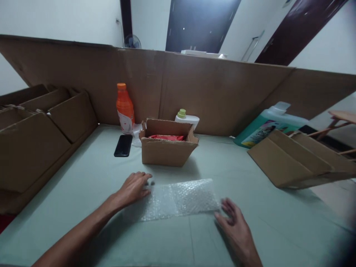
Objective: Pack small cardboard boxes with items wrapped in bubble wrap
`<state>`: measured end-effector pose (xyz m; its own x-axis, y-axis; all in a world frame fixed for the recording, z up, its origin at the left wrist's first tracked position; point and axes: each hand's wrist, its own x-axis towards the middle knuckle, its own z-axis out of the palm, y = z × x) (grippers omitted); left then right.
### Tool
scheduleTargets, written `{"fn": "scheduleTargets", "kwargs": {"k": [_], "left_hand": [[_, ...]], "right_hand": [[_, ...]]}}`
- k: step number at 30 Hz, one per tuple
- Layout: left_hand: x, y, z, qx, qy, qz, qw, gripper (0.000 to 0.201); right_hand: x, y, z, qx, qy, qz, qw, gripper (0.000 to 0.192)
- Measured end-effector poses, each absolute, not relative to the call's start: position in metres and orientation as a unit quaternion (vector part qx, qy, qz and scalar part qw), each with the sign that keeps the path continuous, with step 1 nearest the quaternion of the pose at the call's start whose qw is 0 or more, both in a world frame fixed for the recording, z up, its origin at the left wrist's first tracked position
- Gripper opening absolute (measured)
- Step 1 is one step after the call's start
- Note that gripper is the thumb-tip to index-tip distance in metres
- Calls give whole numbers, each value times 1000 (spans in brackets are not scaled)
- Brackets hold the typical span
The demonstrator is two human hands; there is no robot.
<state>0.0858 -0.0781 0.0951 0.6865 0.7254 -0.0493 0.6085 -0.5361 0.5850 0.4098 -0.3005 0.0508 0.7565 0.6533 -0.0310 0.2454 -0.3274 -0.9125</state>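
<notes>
Clear bubble wrap (182, 199) lies flat on the desk (83, 193) at lower centre. Your left hand (134, 188) presses its left end, open-palmed; your right hand (236, 227) rests open at its right edge, keeping it spread before the open cardboard box (167, 142).

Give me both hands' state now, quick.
Left hand: open, flat on the left end of the bubble wrap, holding nothing.
Right hand: open, fingertips at the wrap's right edge, holding nothing.
</notes>
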Motion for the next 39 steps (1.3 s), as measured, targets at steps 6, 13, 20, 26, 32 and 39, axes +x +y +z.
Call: {"fn": "scheduleTargets", "kwargs": {"k": [6, 13, 20, 26, 32, 39], "left_hand": [[75, -28, 83, 756, 478, 308, 325, 69], [127, -3, 54, 713, 403, 382, 428, 71], [116, -18, 58, 708, 456, 336, 422, 59], [88, -74, 61, 790, 455, 329, 246, 72], [77, -132, 28, 926, 276, 157, 204, 48], [65, -115, 39, 881, 289, 212, 308, 47]], "right_hand": [[426, -259, 80, -783, -402, 122, 459, 68], [399, -107, 80, -653, -527, 272, 471, 66], [400, -102, 71, -675, -507, 289, 450, 44], [382, -152, 74, -691, -564, 159, 424, 48], [315, -199, 59, -568, -785, 163, 187, 44], [435, -259, 58, -774, -600, 27, 202, 32]]}}
